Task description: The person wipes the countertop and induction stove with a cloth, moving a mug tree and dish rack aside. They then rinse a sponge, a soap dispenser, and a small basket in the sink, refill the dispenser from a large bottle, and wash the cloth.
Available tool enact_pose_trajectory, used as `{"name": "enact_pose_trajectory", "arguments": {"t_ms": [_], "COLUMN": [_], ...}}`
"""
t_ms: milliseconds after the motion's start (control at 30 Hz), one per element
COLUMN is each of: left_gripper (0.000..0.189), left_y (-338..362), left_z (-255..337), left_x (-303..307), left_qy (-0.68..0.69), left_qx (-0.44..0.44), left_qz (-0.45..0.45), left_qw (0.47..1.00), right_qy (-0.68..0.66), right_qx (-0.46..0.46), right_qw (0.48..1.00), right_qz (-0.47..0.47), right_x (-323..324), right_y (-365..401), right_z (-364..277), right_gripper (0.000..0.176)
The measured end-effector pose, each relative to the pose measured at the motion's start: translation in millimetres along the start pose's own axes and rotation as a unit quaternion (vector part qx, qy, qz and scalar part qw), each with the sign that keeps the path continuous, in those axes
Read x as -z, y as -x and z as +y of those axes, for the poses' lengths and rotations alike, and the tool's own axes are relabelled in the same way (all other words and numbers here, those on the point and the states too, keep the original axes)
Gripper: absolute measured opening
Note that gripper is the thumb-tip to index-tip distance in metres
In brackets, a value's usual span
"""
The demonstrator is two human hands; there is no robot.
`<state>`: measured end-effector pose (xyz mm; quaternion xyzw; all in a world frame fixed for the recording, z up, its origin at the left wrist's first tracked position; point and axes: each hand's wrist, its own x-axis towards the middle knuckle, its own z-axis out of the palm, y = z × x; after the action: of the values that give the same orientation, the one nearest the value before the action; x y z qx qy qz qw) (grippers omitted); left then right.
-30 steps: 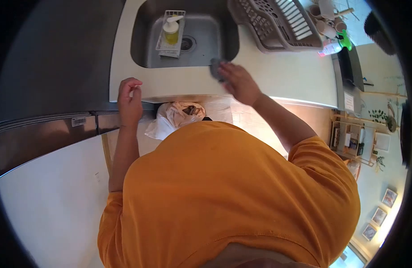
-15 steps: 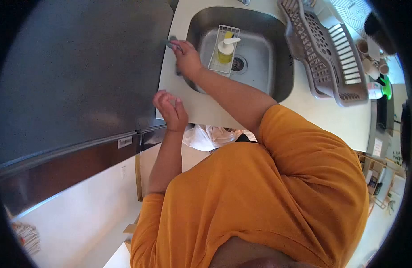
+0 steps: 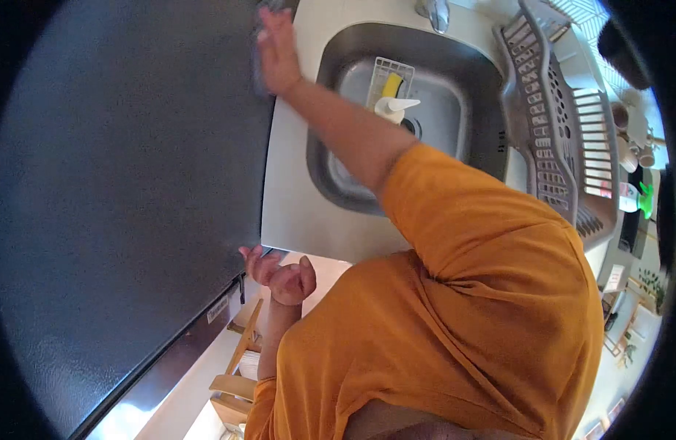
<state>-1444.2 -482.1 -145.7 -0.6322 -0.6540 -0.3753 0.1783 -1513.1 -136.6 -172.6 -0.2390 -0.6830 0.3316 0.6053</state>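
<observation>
My right hand (image 3: 279, 62) is stretched to the far left corner of the counter, against the side of the dark grey panel (image 3: 133, 147). Beneath its fingers shows a grey cloth (image 3: 259, 77), blurred by motion and largely covered by the hand. Low down, by the counter's front corner, my left hand (image 3: 285, 279) is empty with its fingers apart, close to the panel's edge. Between the right arm and the drying rack lies the steel sink (image 3: 455, 95). In it a white wire caddy (image 3: 378, 70) carries a yellow sponge (image 3: 391, 84) and a white pump bottle (image 3: 391, 108).
A grey-brown dish rack (image 3: 547, 110) stands right of the sink. The faucet (image 3: 437, 15) is at the back. Beyond the rack are cups (image 3: 627, 154) and a spray bottle with a green head (image 3: 644, 199). A wooden chair (image 3: 246, 341) is at lower left.
My right hand has moved with the cloth toward the back, from the counter's left edge to the panel. My left hand has dropped below the counter's front edge. The view has shifted.
</observation>
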Motion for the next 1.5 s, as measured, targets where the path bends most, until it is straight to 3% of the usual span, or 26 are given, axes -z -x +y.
{"name": "enact_pose_trajectory", "arguments": {"t_ms": [33,100,133,200,233,267,300,367,433,500,600,700,833,933,967,1000,1067,1133,1167,1200,1267,1333,1400,1467,1500], "left_gripper": [0.027,0.028,0.03,0.032,0.035,0.038,0.038,0.036,0.033,0.032,0.032,0.031,0.031,0.029,0.027,0.024,0.029,0.038,0.044,0.051,0.071,0.08,0.09,0.091,0.091], "left_y": [-4,-10,-12,-30,-41,-50,-58,-78,-88,-80,-69,-68,-78,-108,-121,-129,-141,-150,-150,-146,-130,-124,-124,-123,-124], "left_z": [0,0,-2,-6,-4,-1,-2,4,7,12,15,15,10,23,28,30,28,25,20,15,9,15,28,40,39], "left_x": [-5,-6,-2,-2,2,5,7,11,9,16,28,29,16,6,0,-7,-32,-64,-88,-115,-166,-210,-239,-257,-259], "left_qy": [0.006,0.016,0.007,-0.001,-0.004,-0.006,0.015,0.028,0.049,0.021,-0.032,-0.057,-0.037,-0.032,-0.024,-0.018,0.028,0.137,0.147,0.157,0.059,0.044,0.026,0.007,0.006], "left_qx": [0.005,0.012,0.003,-0.014,-0.031,-0.047,-0.063,-0.11,-0.157,-0.134,-0.101,-0.086,-0.092,-0.094,-0.073,-0.05,0.026,0.138,0.17,0.2,0.183,0.181,0.178,0.276,0.277], "left_qz": [0.0,-0.005,-0.004,0.006,0.033,0.059,0.093,0.106,0.132,0.089,0.024,-0.004,0.002,0.002,-0.015,-0.035,-0.058,-0.168,-0.23,-0.291,-0.386,-0.416,-0.446,-0.319,-0.321], "left_qw": [1.0,1.0,1.0,1.0,0.999,0.997,0.994,0.988,0.977,0.987,0.994,0.995,0.995,0.995,0.997,0.998,0.998,0.966,0.947,0.922,0.902,0.89,0.877,0.907,0.906], "right_qy": [-0.003,0.051,0.003,-0.029,-0.051,-0.092,-0.139,-0.116,-0.125,-0.045,-0.139,-0.069,-0.031,0.029,-0.143,-0.309,-0.154,-0.1,-0.056,-0.012,0.049,0.256,0.407,0.407,0.385], "right_qx": [0.0,-0.132,-0.239,-0.275,-0.332,-0.333,-0.169,0.111,0.197,0.21,-0.004,-0.281,-0.36,-0.362,-0.429,-0.482,-0.249,-0.187,-0.223,-0.258,-0.35,-0.265,-0.287,-0.379,-0.36], "right_qw": [1.0,0.988,0.971,0.956,0.92,0.892,0.939,0.968,0.957,0.977,0.99,0.952,0.932,0.929,0.883,0.8,0.864,0.919,0.902,0.881,0.757,0.603,0.606,0.675,0.717], "right_qz": [-0.002,0.059,0.012,-0.095,-0.2,-0.292,-0.265,-0.191,-0.171,-0.015,0.027,0.097,-0.02,-0.075,-0.13,-0.179,-0.409,-0.332,-0.366,-0.397,-0.55,-0.707,-0.621,-0.485,-0.457], "right_x": [-5,-8,-6,-1,4,10,5,3,12,-5,0,-13,-12,3,18,36,127,173,201,227,265,286,292,289,287], "right_y": [-1,-1,27,105,141,166,188,142,56,-5,-62,-3,109,160,169,176,133,141,144,145,139,124,104,75,66], "right_z": [5,3,-18,-85,-125,-156,-166,-173,-178,-147,-72,-37,-99,-128,-125,-124,-139,-116,-105,-95,-80,-78,-58,-31,-11], "right_gripper": [0.05,0.051,0.05,0.054,0.06,0.069,0.073,0.066,0.052,0.044,0.043,0.047,0.05,0.044,0.041,0.039,0.032,0.028,0.03,0.032,0.035,0.04,0.043,0.052,0.058]}}
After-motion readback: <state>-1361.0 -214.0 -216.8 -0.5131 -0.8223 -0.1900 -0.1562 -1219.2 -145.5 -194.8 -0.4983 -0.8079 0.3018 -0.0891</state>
